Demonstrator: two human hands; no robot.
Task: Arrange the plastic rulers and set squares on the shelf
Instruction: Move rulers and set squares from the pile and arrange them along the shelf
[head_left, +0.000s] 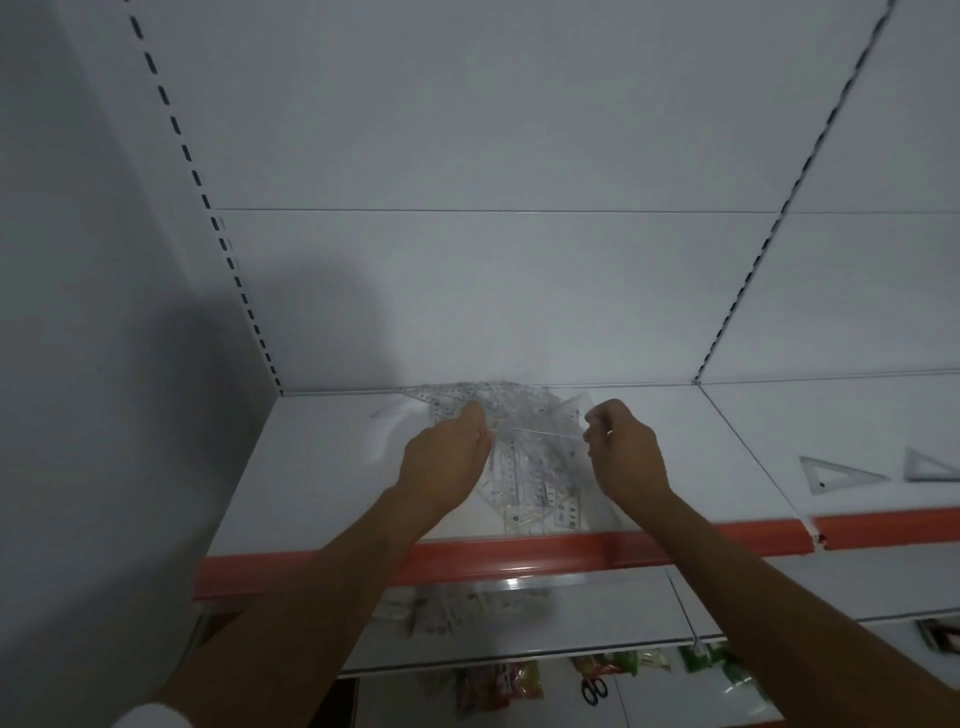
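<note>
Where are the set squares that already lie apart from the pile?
In the head view, two clear set squares lie flat on the right shelf section, right of the right hand and behind the red edge strip.

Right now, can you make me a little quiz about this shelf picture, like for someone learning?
1. True or false: both hands are on the pile of clear rulers.
2. Which side of the pile do the two set squares lie on? A left, B right.
3. What colour is the shelf's front strip?

Key: 1 true: the left hand and right hand pinch a ruler between them. 2 B. 3 red.
</note>
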